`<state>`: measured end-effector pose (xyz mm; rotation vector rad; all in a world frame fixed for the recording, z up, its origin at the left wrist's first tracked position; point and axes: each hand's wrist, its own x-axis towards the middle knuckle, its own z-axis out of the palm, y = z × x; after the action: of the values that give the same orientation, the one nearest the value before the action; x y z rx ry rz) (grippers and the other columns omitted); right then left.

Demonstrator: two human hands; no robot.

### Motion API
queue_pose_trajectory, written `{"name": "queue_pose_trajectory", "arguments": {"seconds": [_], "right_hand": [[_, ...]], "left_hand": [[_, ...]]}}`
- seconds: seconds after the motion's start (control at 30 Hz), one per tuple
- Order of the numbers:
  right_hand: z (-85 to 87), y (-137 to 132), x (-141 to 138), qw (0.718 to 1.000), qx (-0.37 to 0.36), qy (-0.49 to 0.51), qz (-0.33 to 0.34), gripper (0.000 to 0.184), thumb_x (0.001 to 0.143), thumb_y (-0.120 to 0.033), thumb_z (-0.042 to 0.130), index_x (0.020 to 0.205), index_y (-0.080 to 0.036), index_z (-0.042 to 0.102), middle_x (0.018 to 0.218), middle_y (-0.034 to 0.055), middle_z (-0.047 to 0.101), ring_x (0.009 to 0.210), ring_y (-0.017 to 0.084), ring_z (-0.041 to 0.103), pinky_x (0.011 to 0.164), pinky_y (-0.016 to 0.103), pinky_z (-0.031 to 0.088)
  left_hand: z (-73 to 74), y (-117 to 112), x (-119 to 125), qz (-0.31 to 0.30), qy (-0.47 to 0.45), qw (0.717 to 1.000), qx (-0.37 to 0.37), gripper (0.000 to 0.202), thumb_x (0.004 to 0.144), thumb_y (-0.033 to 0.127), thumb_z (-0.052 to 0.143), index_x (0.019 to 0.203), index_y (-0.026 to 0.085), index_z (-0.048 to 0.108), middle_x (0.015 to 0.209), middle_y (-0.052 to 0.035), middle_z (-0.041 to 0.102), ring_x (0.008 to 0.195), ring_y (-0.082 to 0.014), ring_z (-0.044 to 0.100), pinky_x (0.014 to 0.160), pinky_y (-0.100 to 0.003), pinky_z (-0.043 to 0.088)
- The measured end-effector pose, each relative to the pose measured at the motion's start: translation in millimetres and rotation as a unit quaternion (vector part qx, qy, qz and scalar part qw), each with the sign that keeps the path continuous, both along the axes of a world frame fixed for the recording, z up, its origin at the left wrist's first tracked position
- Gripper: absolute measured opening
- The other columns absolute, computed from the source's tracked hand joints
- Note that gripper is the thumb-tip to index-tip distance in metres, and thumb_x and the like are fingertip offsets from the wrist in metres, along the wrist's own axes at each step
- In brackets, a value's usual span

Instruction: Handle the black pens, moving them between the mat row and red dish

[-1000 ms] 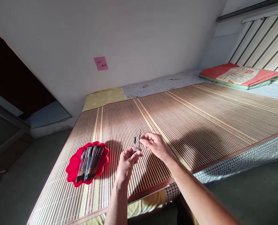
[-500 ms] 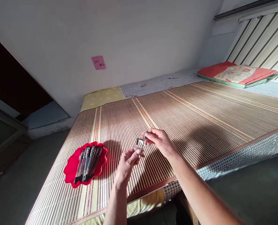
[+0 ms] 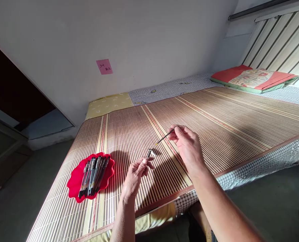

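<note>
My left hand (image 3: 135,173) is closed, pinching a short clear pen barrel (image 3: 150,153) that sticks up and to the right above the bamboo mat (image 3: 215,124). My right hand (image 3: 187,144) is closed too, its fingertips pinching the far end of a thin dark pen refill (image 3: 163,137). The refill slants down to the left, its tip close to the barrel's open end. To the left, a red scalloped dish (image 3: 75,183) on the mat holds several black pens (image 3: 94,174).
The mat covers a bed against a white wall with a pink sticky note (image 3: 104,66). A red and floral pillow (image 3: 252,78) lies at the far right. The bed's front edge (image 3: 240,174) runs below my arms, with grey floor (image 3: 10,201) to the left.
My right hand has swung the refill from upright beside the barrel to a slant, moving up and right. The left hand with the barrel has stayed almost in place.
</note>
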<state>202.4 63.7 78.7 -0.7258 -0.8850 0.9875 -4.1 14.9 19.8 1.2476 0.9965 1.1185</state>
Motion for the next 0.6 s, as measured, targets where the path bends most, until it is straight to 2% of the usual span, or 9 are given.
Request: {"name": "queue_pose_trajectory", "arguments": {"seconds": [0.23,0.6], "right_hand": [[1.2,-3.0,1.4,0.998,0.009,-0.047,0.028,0.018,0.093,-0.038,0.073,0.096,-0.02,0.073,0.093,0.0035,0.073,0.072,0.013,0.068,0.077,0.033,0.061],[-0.5,-0.4,3.9,0.999,0.001,-0.025,0.03,0.018,0.091,-0.038,0.075,0.096,-0.021,0.073,0.09,0.0036,0.074,0.072,0.013,0.068,0.076,0.032,0.062]], "left_hand": [[-0.1,-0.4,-0.5,-0.001,0.006,1.0,0.005,0.041,0.096,0.053,0.062,0.106,0.018,0.081,0.088,-0.0084,0.074,0.062,-0.013,0.042,0.062,-0.029,0.034],[1.1,-0.9,-1.4,-0.005,0.013,1.0,0.009,0.036,0.097,0.05,0.063,0.098,0.019,0.082,0.092,-0.0077,0.075,0.064,-0.0137,0.042,0.066,-0.03,0.037]]}}
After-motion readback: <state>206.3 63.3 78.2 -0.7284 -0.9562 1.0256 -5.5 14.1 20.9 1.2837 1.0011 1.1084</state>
